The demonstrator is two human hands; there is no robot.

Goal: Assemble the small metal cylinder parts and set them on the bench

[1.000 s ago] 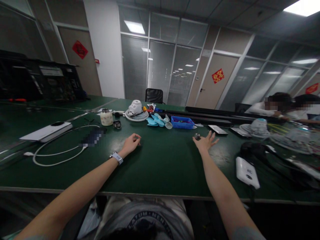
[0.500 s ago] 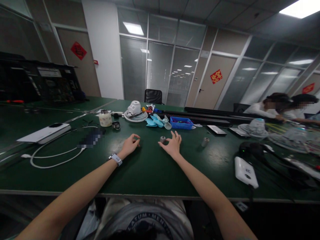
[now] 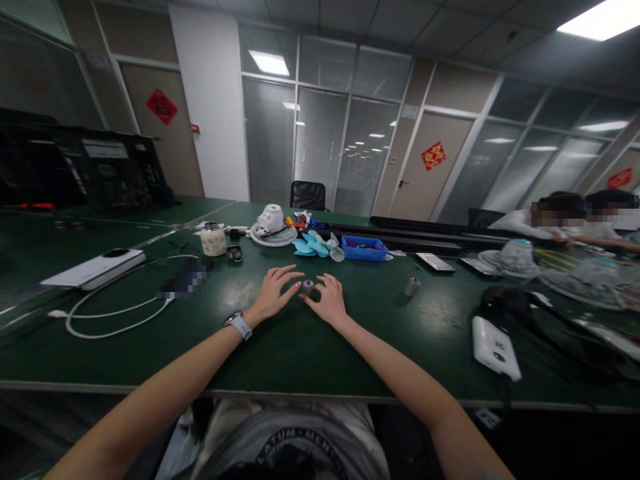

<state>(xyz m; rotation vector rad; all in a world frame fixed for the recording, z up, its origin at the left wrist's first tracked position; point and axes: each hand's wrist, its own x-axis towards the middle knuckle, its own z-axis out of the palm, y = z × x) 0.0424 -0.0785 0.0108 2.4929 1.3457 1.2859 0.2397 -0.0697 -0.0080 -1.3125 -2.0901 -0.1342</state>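
A small grey cylinder (image 3: 308,287) stands on the green table (image 3: 320,340) between my two hands. My right hand (image 3: 327,299) pinches it from the right with thumb and forefinger. My left hand (image 3: 277,291), a watch on its wrist, has its fingers spread and reaches toward the cylinder from the left, fingertips close to it. A second small metal cylinder (image 3: 411,287) stands alone further right on the table.
Behind the hands lie light blue fan blades (image 3: 316,244), a white fan body on its grille (image 3: 273,225), a blue parts tray (image 3: 365,248) and a jar (image 3: 213,239). A white box (image 3: 95,268) and cable (image 3: 117,308) sit left, a white device (image 3: 496,348) right. People sit at far right.
My right hand carried the small cylinder from the right side to the table's middle. My left hand opened from a loose fist and came up beside it.
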